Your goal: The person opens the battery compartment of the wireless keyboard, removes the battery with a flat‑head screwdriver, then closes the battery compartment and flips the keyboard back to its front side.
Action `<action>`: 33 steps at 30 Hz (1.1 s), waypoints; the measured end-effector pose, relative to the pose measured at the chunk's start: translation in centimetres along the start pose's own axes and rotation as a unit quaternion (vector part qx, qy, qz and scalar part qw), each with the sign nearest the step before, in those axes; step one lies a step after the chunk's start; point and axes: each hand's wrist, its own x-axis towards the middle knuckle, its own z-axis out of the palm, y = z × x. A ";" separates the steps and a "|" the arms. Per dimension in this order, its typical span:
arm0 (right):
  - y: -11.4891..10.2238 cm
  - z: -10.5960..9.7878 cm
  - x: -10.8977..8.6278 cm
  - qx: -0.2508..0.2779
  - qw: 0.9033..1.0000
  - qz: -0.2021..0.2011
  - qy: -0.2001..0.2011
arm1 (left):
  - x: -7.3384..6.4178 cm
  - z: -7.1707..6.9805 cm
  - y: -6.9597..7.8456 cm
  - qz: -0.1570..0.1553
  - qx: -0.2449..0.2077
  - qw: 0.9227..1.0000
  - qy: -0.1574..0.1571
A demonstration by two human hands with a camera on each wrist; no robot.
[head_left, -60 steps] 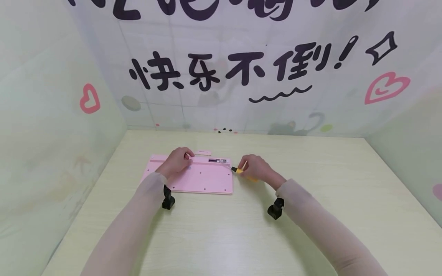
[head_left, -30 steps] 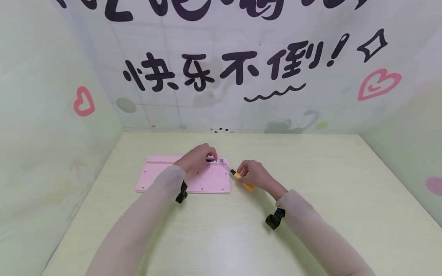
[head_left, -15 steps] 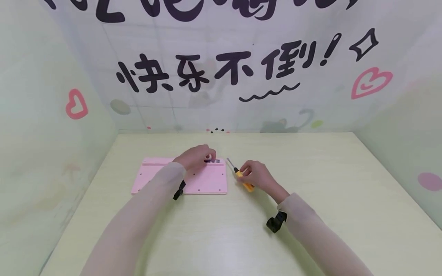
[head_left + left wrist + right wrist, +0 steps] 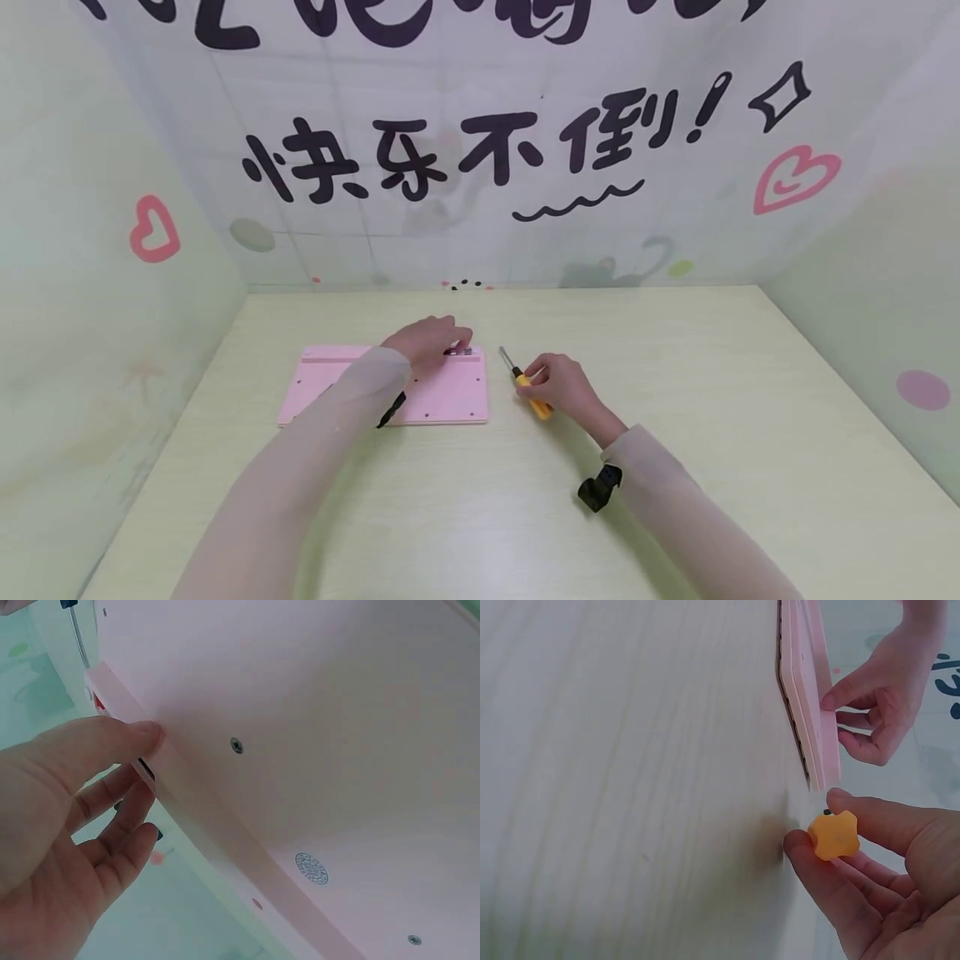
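The left hand (image 4: 429, 340) pinches the far edge of the keyboard (image 4: 450, 396), perhaps to steady it; the right hand (image 4: 564, 385) grips the screwdriver (image 4: 837, 837), apparently clear.

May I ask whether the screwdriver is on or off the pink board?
Off: the head view shows a gap between screwdriver and pink board.

The screwdriver (image 4: 536, 404) in the right hand (image 4: 564, 386) has left the slot (image 4: 461, 351) of the pink board (image 4: 450, 396); its tip is now apart from the board, toward the right edge of the desk (image 4: 480, 508). The left hand (image 4: 426, 340) has moved along the board's far side to this slot.
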 end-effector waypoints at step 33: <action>-0.1 0.3 -0.4 0.026 0.998 0.052 -0.008 | 0.7 0.7 0.1 0.010 0.050 0.999 0.018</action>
